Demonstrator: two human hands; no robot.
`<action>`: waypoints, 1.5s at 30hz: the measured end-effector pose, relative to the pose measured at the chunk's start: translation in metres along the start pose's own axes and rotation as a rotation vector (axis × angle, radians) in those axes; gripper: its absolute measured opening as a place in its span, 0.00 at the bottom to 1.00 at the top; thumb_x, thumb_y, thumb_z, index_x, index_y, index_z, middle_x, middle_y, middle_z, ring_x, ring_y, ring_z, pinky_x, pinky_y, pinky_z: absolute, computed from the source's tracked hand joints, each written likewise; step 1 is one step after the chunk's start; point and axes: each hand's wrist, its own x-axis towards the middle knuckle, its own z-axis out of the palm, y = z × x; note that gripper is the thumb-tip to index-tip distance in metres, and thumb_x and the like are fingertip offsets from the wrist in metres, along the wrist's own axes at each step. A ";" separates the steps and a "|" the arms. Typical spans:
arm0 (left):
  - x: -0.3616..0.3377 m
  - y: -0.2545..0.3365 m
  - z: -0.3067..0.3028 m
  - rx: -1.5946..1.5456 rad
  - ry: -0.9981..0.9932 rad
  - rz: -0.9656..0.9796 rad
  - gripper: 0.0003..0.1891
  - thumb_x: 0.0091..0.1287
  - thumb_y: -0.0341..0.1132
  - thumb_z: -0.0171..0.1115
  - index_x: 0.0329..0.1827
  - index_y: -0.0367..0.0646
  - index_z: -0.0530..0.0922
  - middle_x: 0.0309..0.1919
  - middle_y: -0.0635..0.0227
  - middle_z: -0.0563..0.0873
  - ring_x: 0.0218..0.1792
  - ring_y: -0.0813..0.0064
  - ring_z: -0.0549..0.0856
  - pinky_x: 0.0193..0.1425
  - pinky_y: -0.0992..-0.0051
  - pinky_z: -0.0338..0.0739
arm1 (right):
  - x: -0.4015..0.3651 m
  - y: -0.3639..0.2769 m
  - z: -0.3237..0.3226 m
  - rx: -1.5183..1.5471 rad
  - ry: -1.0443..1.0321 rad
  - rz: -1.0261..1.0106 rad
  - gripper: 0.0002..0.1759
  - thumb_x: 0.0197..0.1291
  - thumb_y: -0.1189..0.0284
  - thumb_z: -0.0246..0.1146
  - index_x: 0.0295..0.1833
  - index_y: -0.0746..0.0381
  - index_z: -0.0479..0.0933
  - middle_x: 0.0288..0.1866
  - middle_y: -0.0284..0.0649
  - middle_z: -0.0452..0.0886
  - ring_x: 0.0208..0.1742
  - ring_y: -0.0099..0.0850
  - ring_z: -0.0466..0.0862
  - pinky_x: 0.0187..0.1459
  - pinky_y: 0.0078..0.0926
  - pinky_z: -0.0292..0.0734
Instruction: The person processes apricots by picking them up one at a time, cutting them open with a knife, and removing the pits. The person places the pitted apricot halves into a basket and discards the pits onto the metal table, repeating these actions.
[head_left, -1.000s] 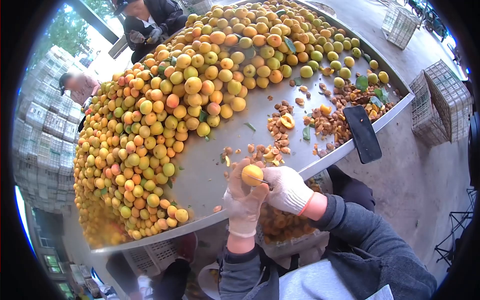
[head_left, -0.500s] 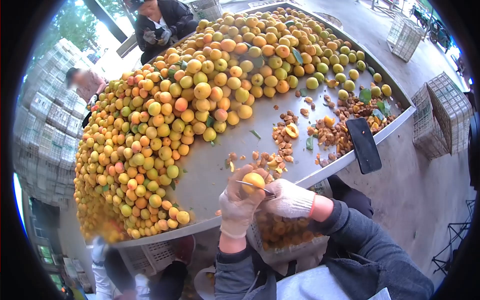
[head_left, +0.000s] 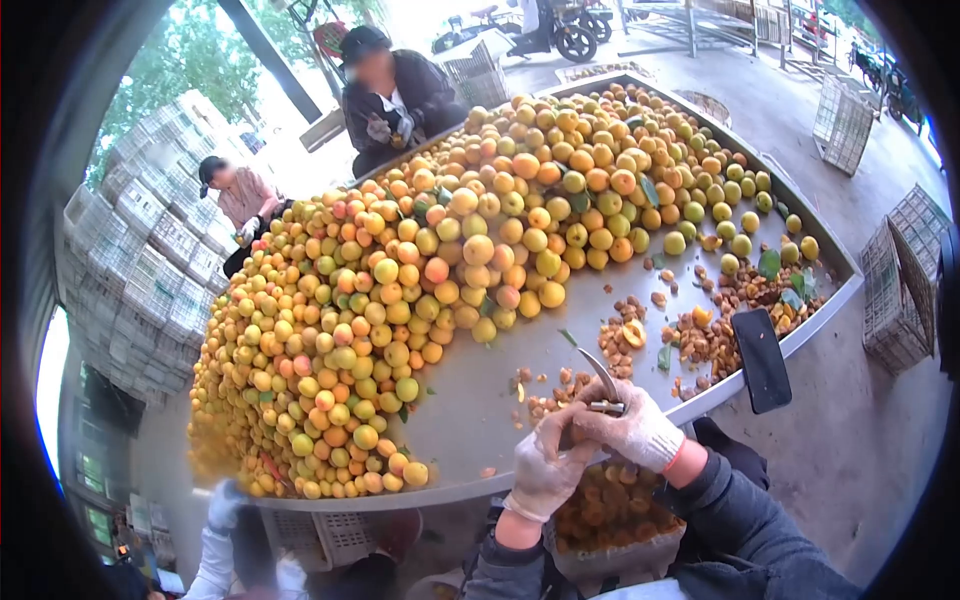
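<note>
My right hand (head_left: 635, 432), in a white glove, grips a small knife (head_left: 600, 378) whose blade points up and away over the table edge. My left hand (head_left: 545, 468), also gloved, is curled right beside it, fingertips touching the right hand; no fruit shows in it and its palm is hidden. Both hands hover at the near rim of a large metal table (head_left: 480, 415). A big pile of yellow-orange apricots (head_left: 450, 270) covers the table's left and far side. Brown pits (head_left: 705, 335) and scraps lie just beyond my hands.
A black phone (head_left: 762, 360) lies on the rim at right. Under my hands a crate (head_left: 610, 515) holds cut apricots. Two people sit across the table (head_left: 395, 95) (head_left: 235, 195); another gloved hand (head_left: 225, 505) shows at lower left. Wire crates (head_left: 900, 280) stand right, stacked crates (head_left: 130, 270) left.
The apricot that my left hand held against the knife is no longer visible. The knife has lifted, blade up. My view has tipped upward, so the hands sit lower in frame.
</note>
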 end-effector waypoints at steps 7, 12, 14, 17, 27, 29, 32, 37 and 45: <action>0.002 -0.006 0.007 0.168 0.246 0.140 0.13 0.70 0.37 0.59 0.51 0.37 0.79 0.39 0.59 0.87 0.37 0.68 0.87 0.45 0.73 0.80 | -0.002 -0.004 0.025 0.178 0.109 -0.043 0.12 0.59 0.70 0.66 0.47 0.61 0.77 0.29 0.30 0.79 0.22 0.16 0.75 0.21 0.15 0.70; 0.008 -0.027 -0.004 -0.439 0.481 -0.250 0.20 0.76 0.44 0.46 0.49 0.36 0.80 0.36 0.66 0.86 0.33 0.75 0.84 0.41 0.78 0.78 | 0.004 0.009 0.031 0.064 0.044 -0.186 0.10 0.58 0.75 0.65 0.46 0.60 0.78 0.32 0.29 0.79 0.26 0.15 0.76 0.27 0.16 0.74; 0.009 -0.035 -0.009 -0.533 0.469 -0.247 0.21 0.75 0.48 0.48 0.52 0.38 0.79 0.33 0.67 0.84 0.30 0.76 0.82 0.34 0.77 0.77 | 0.002 -0.011 0.022 0.060 0.102 -0.020 0.09 0.58 0.76 0.66 0.45 0.62 0.79 0.33 0.29 0.79 0.28 0.15 0.77 0.30 0.14 0.73; 0.008 -0.013 -0.020 -0.977 0.423 -0.596 0.24 0.74 0.52 0.49 0.56 0.40 0.76 0.30 0.67 0.81 0.25 0.77 0.80 0.26 0.77 0.74 | 0.035 0.025 0.002 -0.250 0.252 -0.452 0.10 0.59 0.76 0.66 0.47 0.63 0.80 0.32 0.30 0.80 0.28 0.14 0.76 0.29 0.13 0.71; -0.002 -0.009 0.000 -0.734 0.099 -0.725 0.25 0.72 0.55 0.53 0.54 0.39 0.79 0.29 0.67 0.82 0.19 0.79 0.78 0.19 0.80 0.70 | 0.006 -0.021 0.004 0.754 0.447 -0.382 0.10 0.64 0.77 0.59 0.51 0.63 0.75 0.19 0.30 0.65 0.13 0.20 0.61 0.14 0.20 0.54; -0.005 -0.010 0.007 -0.674 0.076 -0.695 0.24 0.72 0.54 0.54 0.52 0.39 0.80 0.29 0.66 0.83 0.18 0.79 0.78 0.19 0.81 0.70 | 0.003 -0.023 0.007 0.766 0.461 -0.425 0.10 0.64 0.78 0.59 0.51 0.63 0.75 0.19 0.31 0.67 0.13 0.20 0.62 0.14 0.20 0.55; -0.007 -0.001 0.014 -0.560 0.072 -0.656 0.21 0.73 0.51 0.54 0.50 0.41 0.82 0.26 0.69 0.82 0.16 0.81 0.77 0.18 0.83 0.70 | -0.001 -0.022 0.012 0.606 0.456 -0.443 0.10 0.65 0.78 0.58 0.51 0.63 0.75 0.20 0.33 0.70 0.13 0.21 0.65 0.15 0.21 0.57; -0.011 0.000 0.029 -0.343 0.060 -0.530 0.18 0.75 0.47 0.52 0.43 0.42 0.82 0.18 0.74 0.77 0.15 0.85 0.75 0.18 0.83 0.67 | -0.001 -0.005 0.013 0.310 0.379 -0.713 0.10 0.66 0.81 0.57 0.52 0.64 0.75 0.24 0.34 0.76 0.16 0.21 0.72 0.17 0.17 0.63; 0.003 0.010 0.036 -0.275 0.137 -0.461 0.19 0.76 0.45 0.51 0.37 0.39 0.83 0.18 0.80 0.74 0.18 0.90 0.70 0.21 0.85 0.63 | 0.000 0.003 0.009 0.373 0.352 -0.828 0.09 0.66 0.80 0.58 0.51 0.63 0.75 0.23 0.35 0.75 0.14 0.21 0.70 0.16 0.19 0.62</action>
